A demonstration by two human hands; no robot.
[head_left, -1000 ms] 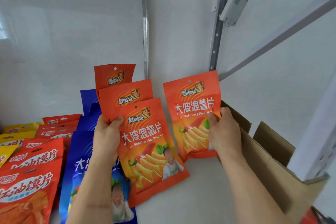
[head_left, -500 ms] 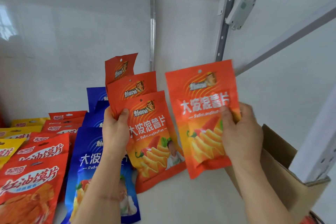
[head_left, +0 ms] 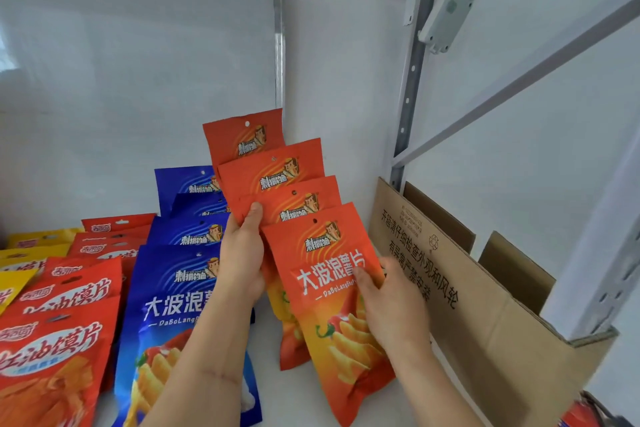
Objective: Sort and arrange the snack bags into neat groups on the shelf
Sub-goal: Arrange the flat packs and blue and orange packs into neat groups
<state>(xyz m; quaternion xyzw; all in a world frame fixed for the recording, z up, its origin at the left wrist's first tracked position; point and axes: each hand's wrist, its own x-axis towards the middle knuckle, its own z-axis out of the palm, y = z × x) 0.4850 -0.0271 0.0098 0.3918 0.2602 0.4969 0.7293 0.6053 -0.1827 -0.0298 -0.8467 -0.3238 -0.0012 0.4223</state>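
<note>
Snack bags in orange foil stand in a stepped row near the middle of the white shelf (head_left: 284, 388), each top peeking above the one in front. The front orange bag (head_left: 332, 291) leans at about 5 o'clock from the row behind it, gripped by the right hand (head_left: 388, 308), whose fingers curl over its right edge across the printed face. The left hand (head_left: 242, 260) clasps the rear orange bags (head_left: 273, 177) along their left side, thumb pressed on the third one's front. These pouches look light, crinkly and slick, so they would likely slide or fan apart if loosely held; the flat sealed edges or side seams seem the safest place to pinch. Whether the contents are brittle cannot be seen, though chips probably crush easily. Blue bags (head_left: 180, 288) stand at 9 o'clock of the row, a cardboard box (head_left: 485, 322) at 3 o'clock.
</note>
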